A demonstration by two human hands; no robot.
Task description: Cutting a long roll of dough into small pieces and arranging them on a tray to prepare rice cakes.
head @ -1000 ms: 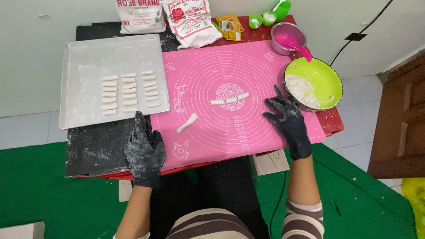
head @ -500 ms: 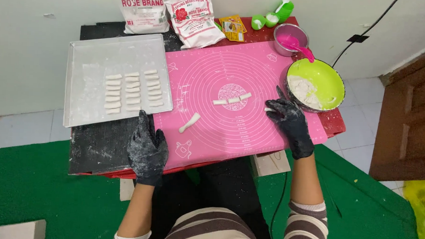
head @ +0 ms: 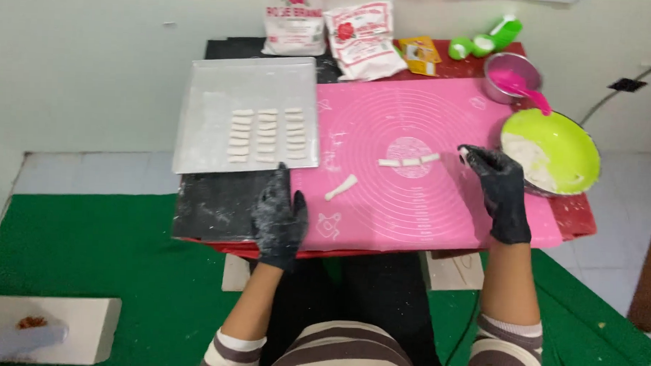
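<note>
Between dough pieces, reaching back to the mat

My right hand (head: 500,193) seems to pinch a floury bit, fingers curled, right of the cut dough strip (head: 409,162) on the pink mat (head: 425,208); left hand (head: 279,216) lies flat, empty, on the mat's left edge. Next: a light grasp.

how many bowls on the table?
2: a green bowl of white dough at the right edge by the right hand, and a small metal bowl behind it.

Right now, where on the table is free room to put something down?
Free: the upper pink mat between tray and metal bowl; the mat's near strip between the left hand and right hand. Crowded: around the green bowl and flour bags.
</note>
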